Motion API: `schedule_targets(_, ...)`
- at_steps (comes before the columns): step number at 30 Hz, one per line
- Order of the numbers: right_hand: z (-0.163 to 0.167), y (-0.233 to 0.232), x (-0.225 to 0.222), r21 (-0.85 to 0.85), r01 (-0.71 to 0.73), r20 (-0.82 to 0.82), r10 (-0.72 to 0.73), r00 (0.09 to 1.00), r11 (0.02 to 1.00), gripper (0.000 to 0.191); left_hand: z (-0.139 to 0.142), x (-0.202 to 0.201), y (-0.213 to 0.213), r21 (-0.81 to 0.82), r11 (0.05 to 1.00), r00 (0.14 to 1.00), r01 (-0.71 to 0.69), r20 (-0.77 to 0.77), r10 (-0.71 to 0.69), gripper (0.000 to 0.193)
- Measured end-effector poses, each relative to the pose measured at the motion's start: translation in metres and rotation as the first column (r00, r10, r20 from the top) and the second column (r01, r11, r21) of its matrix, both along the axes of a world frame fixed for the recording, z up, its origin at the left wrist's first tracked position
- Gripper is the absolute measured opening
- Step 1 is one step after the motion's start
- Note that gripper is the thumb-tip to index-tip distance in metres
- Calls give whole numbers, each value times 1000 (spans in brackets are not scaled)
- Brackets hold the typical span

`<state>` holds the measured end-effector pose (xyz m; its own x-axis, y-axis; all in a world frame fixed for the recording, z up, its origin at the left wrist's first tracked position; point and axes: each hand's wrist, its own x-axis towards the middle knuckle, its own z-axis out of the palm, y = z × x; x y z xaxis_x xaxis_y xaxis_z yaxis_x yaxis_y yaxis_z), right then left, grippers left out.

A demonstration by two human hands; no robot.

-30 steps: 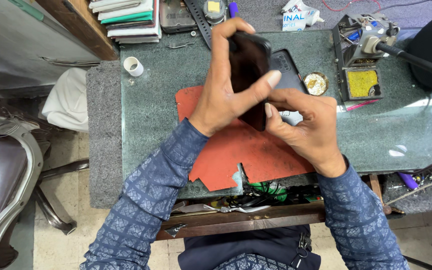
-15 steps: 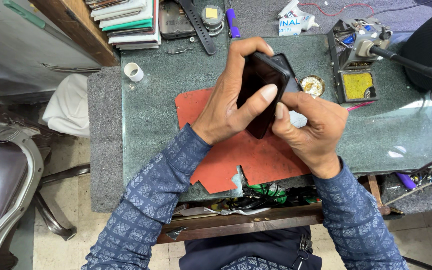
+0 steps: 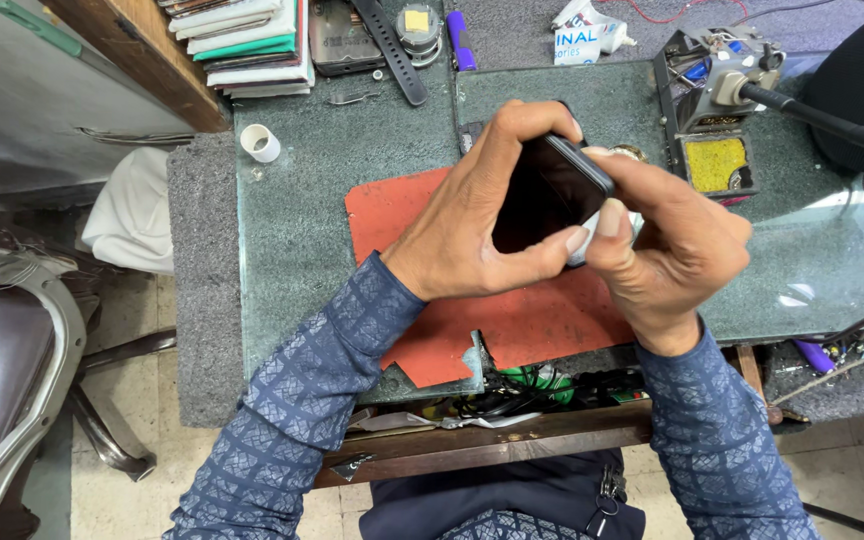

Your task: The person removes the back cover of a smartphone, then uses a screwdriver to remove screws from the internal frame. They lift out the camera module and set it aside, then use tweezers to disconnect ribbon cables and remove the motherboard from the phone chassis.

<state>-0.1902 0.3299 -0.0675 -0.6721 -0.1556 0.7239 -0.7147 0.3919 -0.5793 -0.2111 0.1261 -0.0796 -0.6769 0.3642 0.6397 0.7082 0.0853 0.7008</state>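
Head view, looking down on a green stone-topped desk (image 3: 312,230). Both hands are raised above a red mat (image 3: 542,320) lying at the desk's near edge. The left hand (image 3: 482,220) is closed around a dark phone (image 3: 547,195), fingers curled over its far edge and thumb pressed along the near side. The right hand (image 3: 672,245) grips the same phone at its right corner, thumb tip meeting the left thumb tip, with something small and white pinched there; what it is cannot be told. The phone is held tilted, dark face toward the camera, clear of the mat.

Surroundings: a soldering stand (image 3: 717,110) with a yellow sponge (image 3: 717,163) stands just beyond the right hand. A small white cup (image 3: 260,142) sits at the desk's far left. A stack of books (image 3: 252,40) lies at the top left, with a black strap (image 3: 392,45) and a purple lighter (image 3: 460,38) beside it. A white cloth (image 3: 137,215) hangs to the left of the desk, near a chair (image 3: 2,380). Both forearms wear blue patterned sleeves (image 3: 302,400).
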Motion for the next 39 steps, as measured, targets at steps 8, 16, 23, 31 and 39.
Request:
schedule_targets(8,8,8,-5,-60,130,216,-114,970,990,25,20,14,11,-150,986,990,72,133,-52,66)
schedule_targets(16,17,-6,-13,-66,-190,249,201,947,979,28,1,-1,-5,264,946,960,-188,251,121,64)
schedule_targets(23,22,-15,-9,231,-328,260,266,928,916,35,-28,-27,-15,605,746,936,-280,344,72,46)
schedule_targets(31,12,-16,-11,315,-306,178,260,949,898,44,-30,-29,-11,730,619,866,-289,475,-157,52)
schedule_targets(39,7,-13,-12,380,-115,-46,143,989,918,36,-24,-23,-11,497,864,887,-82,431,-163,106)
